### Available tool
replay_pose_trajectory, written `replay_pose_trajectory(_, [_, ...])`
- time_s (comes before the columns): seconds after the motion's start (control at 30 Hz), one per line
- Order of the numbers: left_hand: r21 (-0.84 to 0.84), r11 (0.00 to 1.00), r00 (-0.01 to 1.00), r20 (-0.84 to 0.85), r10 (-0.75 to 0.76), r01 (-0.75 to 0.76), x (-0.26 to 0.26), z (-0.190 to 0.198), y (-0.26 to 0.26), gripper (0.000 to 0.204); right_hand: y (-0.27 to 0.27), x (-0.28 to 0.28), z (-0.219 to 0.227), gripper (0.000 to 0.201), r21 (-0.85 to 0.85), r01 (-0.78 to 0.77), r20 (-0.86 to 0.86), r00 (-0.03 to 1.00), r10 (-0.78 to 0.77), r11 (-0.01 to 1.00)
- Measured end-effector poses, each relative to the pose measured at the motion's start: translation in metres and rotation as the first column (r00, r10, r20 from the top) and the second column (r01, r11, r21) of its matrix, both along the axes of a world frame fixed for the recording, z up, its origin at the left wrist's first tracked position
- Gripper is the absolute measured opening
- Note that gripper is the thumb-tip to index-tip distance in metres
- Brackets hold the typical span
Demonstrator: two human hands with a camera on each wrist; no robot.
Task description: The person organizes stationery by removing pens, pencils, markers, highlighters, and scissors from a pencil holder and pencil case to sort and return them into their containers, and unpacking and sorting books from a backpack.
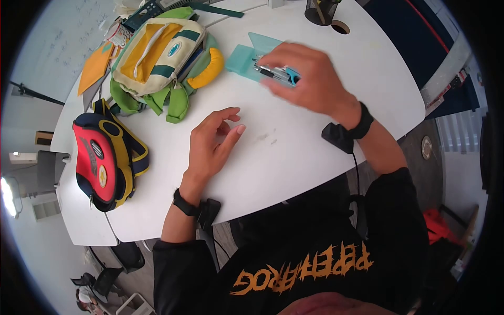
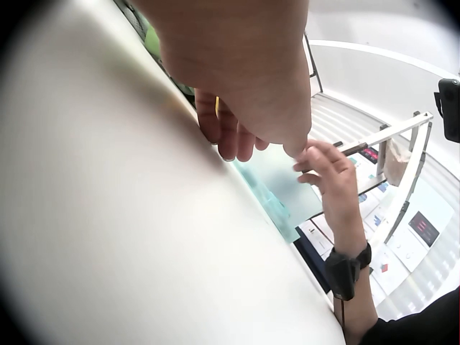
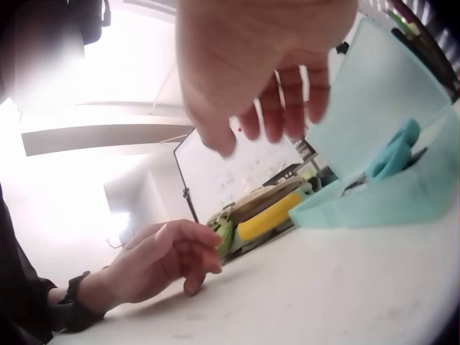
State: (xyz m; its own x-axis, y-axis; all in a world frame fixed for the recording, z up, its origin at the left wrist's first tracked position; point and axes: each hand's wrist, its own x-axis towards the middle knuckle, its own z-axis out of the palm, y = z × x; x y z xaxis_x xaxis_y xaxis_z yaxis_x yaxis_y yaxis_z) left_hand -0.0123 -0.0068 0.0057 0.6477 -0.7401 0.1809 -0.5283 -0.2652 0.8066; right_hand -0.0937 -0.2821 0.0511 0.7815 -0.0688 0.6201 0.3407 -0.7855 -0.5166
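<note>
An open translucent teal pencil case (image 1: pixel 242 61) lies on the table, its lid (image 3: pixel 384 79) raised. Inside it are scissors with blue handles (image 1: pixel 294 77) (image 3: pixel 394 157) and some pens (image 1: pixel 266 70). My right hand (image 1: pixel 311 79) (image 3: pixel 266 65) hovers over the case, slightly blurred, fingers loosely bent and holding nothing. Nearer to me, left of the case, my left hand (image 1: pixel 210 144) (image 3: pixel 165 260) is low over the tabletop, fingers relaxed and empty. The left wrist view shows the left hand (image 2: pixel 237 79) in front, partly covering the case (image 2: pixel 269 198).
A green, cream and yellow backpack (image 1: pixel 157 58) lies at the back left. Below it sits a red, navy and yellow bag (image 1: pixel 100 160). Orange envelopes (image 1: pixel 95 71) lie at the far left. A black mesh pen cup (image 1: pixel 321 11) stands by a round table hole (image 1: pixel 340 27).
</note>
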Motion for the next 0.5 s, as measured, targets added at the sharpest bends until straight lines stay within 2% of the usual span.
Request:
replay_pose_trajectory(0.07, [-0.006, 1.000, 1.000, 0.006, -0.004, 0.004, 0.003, 0.000, -0.004, 0.033, 0.003, 0.007, -0.023, 0.044, -0.293, 0.047, -0.109, 0.991, -0.082, 0.955])
replay_pose_trajectory(0.1, [-0.024, 1.000, 1.000, -0.003, 0.007, -0.008, 0.003, -0.002, -0.004, 0.034, 0.001, 0.009, -0.031, 0.044, -0.296, 0.050, -0.105, 0.991, -0.084, 0.954])
replay_pose_trajectory(0.17, [-0.039, 0.999, 0.999, -0.022, 0.027, -0.027, 0.002, -0.003, -0.004, 0.036, -0.003, 0.011, -0.043, 0.052, -0.476, 0.131, -0.143, 0.964, -0.224, 0.870])
replay_pose_trajectory(0.3, [-0.020, 1.000, 1.000, 0.000, 0.010, -0.010, 0.000, -0.002, -0.003, 0.035, -0.001, 0.014, -0.050, 0.056, -0.479, 0.183, -0.148, 0.947, -0.284, 0.858])
replay_pose_trajectory(0.5, [-0.017, 1.000, 1.000, 0.003, 0.003, -0.003, 0.000, -0.002, -0.002, 0.034, -0.001, 0.013, -0.047, 0.050, -0.475, 0.189, -0.192, 0.931, -0.311, 0.860])
